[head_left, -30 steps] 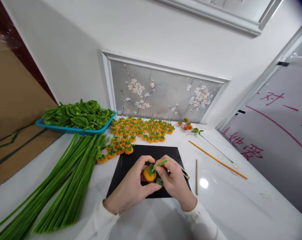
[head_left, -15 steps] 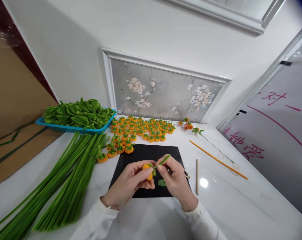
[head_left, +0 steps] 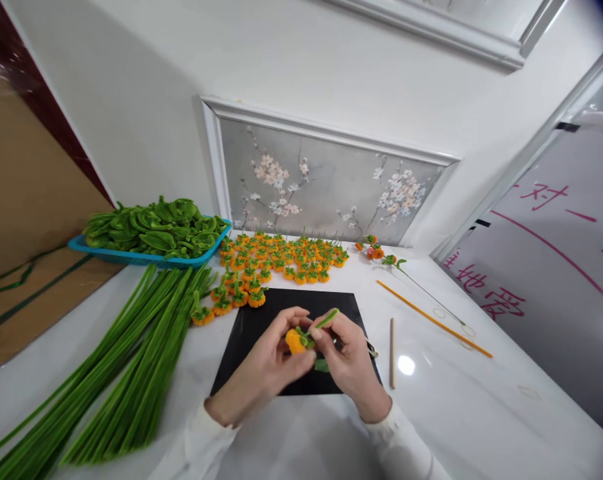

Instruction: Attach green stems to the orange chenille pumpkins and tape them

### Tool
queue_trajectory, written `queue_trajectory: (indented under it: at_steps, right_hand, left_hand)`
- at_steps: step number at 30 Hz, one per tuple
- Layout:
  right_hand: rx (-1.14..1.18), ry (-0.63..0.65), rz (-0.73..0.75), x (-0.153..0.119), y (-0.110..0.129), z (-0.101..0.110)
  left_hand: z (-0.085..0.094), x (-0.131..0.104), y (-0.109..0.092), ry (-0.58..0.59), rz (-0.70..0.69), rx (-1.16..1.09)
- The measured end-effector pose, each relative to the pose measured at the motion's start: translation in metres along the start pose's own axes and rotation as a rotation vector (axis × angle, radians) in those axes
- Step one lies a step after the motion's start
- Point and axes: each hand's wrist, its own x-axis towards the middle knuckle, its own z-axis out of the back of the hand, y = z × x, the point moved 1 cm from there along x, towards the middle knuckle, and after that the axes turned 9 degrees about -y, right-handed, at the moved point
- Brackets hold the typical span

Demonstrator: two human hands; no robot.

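Over the black mat (head_left: 251, 327), my left hand (head_left: 264, 363) curls loosely around a small orange pipe-cleaner pumpkin (head_left: 295, 342) with a curly green top. Its thumb lies below the pumpkin and its forefinger arches above. My right hand (head_left: 348, 357) pinches a green pipe-cleaner stem (head_left: 327, 319) beside the pumpkin's top, and the free end points up and right. A small flat green piece (head_left: 322, 365) rests on the mat, partly covered by my hands. Right of my hand, a metal tool (head_left: 372, 349) shows only its loop-like end.
Several similar orange pumpkins (head_left: 286, 257) stand in rows behind the mat. At left are a blue tray (head_left: 131, 259) of green leaf shapes and long green pipe cleaners (head_left: 131, 367). A wooden stick (head_left: 392, 353), an orange pipe cleaner (head_left: 434, 319) and a flower stem (head_left: 428, 293) lie right.
My left thumb has moved off the front of the pumpkin and down, and the left forefinger has lifted. The pumpkin has tilted slightly. My right hand keeps its pinch.
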Motion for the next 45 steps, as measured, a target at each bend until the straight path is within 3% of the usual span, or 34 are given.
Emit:
queue_trajectory:
  at_steps: [3,6,9,15,20,25,27,32,35,41,43,45]
  right_hand:
    - [-0.018,-0.014,-0.038,0.000,-0.003,-0.002]
    - [-0.016,-0.010,-0.063,0.000,-0.004,-0.002]
    - [0.004,-0.002,-0.085,0.001,-0.003,-0.002]
    - [0.044,-0.012,-0.071,0.003,-0.002,-0.001]
    - [0.064,-0.008,-0.033,0.003,0.001,-0.001]
    - [0.045,0.008,-0.022,0.002,0.001,-0.002]
    - [0.023,0.014,-0.033,0.001,0.001,-0.004]
    - [-0.013,-0.004,-0.087,0.000,-0.003,-0.007]
    - [0.002,0.027,-0.122,0.002,-0.005,-0.007]
    - [-0.053,0.124,-0.065,0.005,-0.003,-0.003]
    - [-0.046,0.162,-0.023,0.006,-0.001,-0.001]
    - [-0.032,0.186,0.012,0.006,0.001,0.001]
  left_hand:
    - [-0.001,0.000,0.001,-0.115,-0.344,0.380]
    - [-0.001,0.001,0.002,-0.195,-0.494,0.545]
    - [-0.001,0.002,0.001,-0.232,-0.427,0.510]
    - [-0.002,0.003,-0.001,-0.131,0.044,0.026]
    - [-0.003,0.002,-0.004,-0.082,0.213,-0.179]
    - [0.000,0.002,-0.001,-0.037,0.314,-0.208]
    - [0.001,0.003,0.000,-0.039,0.269,-0.163]
    - [0.004,0.005,-0.001,-0.119,-0.196,0.298]
    - [0.005,0.006,-0.002,-0.153,-0.313,0.528]
    - [0.007,0.006,-0.003,-0.223,-0.391,0.645]
    - [0.008,0.007,-0.003,-0.188,-0.328,0.569]
    - [0.008,0.007,-0.004,-0.098,-0.179,0.397]
